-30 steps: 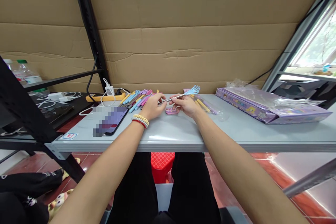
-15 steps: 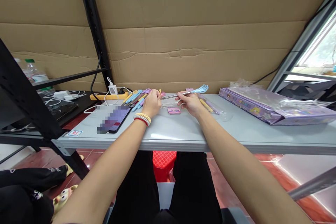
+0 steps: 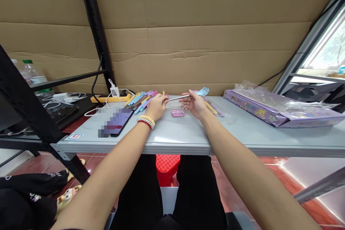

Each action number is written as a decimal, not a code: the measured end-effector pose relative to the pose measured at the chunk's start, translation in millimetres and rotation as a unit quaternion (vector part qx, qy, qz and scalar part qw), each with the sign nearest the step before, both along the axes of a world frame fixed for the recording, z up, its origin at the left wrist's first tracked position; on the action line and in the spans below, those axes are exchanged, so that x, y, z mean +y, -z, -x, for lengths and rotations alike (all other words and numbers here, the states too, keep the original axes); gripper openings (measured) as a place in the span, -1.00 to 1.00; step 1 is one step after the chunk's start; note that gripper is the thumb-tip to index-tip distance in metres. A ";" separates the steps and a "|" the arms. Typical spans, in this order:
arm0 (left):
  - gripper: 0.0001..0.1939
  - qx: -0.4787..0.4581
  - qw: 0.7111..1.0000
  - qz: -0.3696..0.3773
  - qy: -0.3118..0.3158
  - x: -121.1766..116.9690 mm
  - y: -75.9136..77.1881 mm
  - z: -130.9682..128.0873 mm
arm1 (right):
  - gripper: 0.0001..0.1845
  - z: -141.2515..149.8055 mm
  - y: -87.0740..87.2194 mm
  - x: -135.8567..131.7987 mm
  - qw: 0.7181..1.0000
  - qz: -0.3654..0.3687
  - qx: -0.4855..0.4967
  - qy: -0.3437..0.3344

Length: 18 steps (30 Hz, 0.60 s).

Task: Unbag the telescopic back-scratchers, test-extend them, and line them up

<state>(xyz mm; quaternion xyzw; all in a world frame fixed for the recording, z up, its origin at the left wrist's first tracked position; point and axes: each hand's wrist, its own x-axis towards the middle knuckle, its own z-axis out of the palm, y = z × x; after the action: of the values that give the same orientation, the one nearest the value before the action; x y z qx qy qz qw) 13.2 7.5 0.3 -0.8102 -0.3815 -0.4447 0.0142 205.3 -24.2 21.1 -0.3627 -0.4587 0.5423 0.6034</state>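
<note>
My left hand (image 3: 157, 105) is closed on the handle end of a blue back scratcher (image 3: 201, 91) with a thin metal rod and a hand-shaped head. My right hand (image 3: 194, 104) pinches the rod further along, fingers partly loosened. Both hands hover just above the grey table (image 3: 188, 134). A small pink card (image 3: 178, 113) lies on the table between my hands. Left of my left hand lies a pile of several coloured back scratchers (image 3: 141, 99). More of them lie in clear wrap (image 3: 212, 107) right of my right hand.
A phone (image 3: 115, 122) lies on the table at the left. A purple box (image 3: 277, 111) under clear plastic sits at the right. A yellow power strip (image 3: 110, 98) with chargers lies at the back left. Cardboard (image 3: 188, 43) lines the back. A red stool (image 3: 167, 167) stands below.
The rod between my hands has been drawn out longer, my left hand sliding left. My right hand's fingers have loosened on the rod. The view shifted slightly.
</note>
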 end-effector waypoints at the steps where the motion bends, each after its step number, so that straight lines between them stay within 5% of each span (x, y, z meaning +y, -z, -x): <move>1: -0.79 0.001 1.000 0.001 -0.016 2.0 0.9 0.5 | -0.74 -1.1 0.0 1.5 0.999 0.005 0.010 0.036; 4: -0.78 0.017 0.997 0.012 -0.080 7.0 3.5 1.6 | -0.74 -6.9 1.0 7.2 0.992 0.025 0.037 0.118; 9: -0.83 0.059 0.979 0.088 -0.174 4.5 3.3 -1.9 | -0.75 -13.4 3.2 12.5 0.985 0.052 0.025 0.164; 14: -0.92 0.097 0.965 0.154 -0.191 -2.3 5.1 -7.2 | -0.80 -10.3 1.5 8.5 0.985 0.055 0.021 0.164; 18: -0.96 0.073 0.972 0.139 -0.174 -1.9 3.4 -8.4 | -0.80 -7.2 1.9 8.4 0.982 0.040 -0.023 0.183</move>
<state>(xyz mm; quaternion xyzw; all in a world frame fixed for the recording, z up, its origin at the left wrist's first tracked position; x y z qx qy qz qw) 21.6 5.7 -3.1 -0.7557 -0.5729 -0.3173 0.0066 212.5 -15.8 19.1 -0.4761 -0.3763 0.4323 0.6669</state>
